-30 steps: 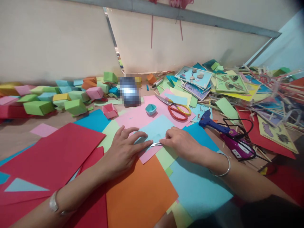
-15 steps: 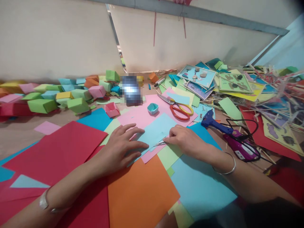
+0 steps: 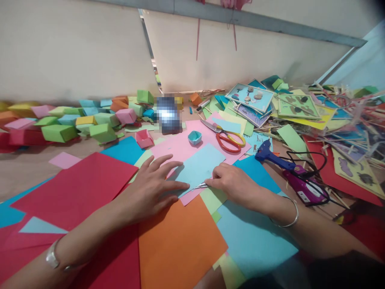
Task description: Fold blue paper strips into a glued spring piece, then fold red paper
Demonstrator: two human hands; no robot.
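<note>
Steadying, I judge, the pale-blue flat paper sheet point(image 3: 200, 162) over pink paper point(image 3: 191, 197), my left hand point(image 3: 152, 190) lies fingers spread, gripping nothing, while my right hand point(image 3: 231, 181) pinches a slim silvery metal tool point(image 3: 199, 186) (type unclear from my remote seat) by the sheet's near edge, apparently for control.

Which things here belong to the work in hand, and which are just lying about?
Apparently in use:
Pale blue paper sheet, left hand spread over it
Slim silver metal tool, in the right hand

Seemingly just lying about:
Red-and-yellow-handled metal scissors
Blue glue gun
Orange paper sheet
Small turquoise folded-paper box
</note>
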